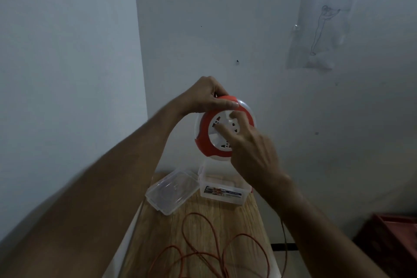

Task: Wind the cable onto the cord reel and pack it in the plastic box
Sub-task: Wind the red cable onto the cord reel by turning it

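The tabletop (203, 228) runs up the lower centre of the frame, with cable (216, 253) looped loose on it. At its far end sits the open box (222, 192), lid (172, 190) beside it on the left. Mid-frame, the reel (205, 142) is held up on edge, socket face toward the camera. The left hand (203, 96) grips its top rim; the right hand (250, 146) has fingers spread on the face.

Lid (172, 189) left of box (222, 194); cable (203, 248) before both, on table (162, 232).

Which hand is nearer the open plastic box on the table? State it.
Right. The right hand works the cord reel directly above the plastic box; the left hand grips the reel's top edge, higher up.
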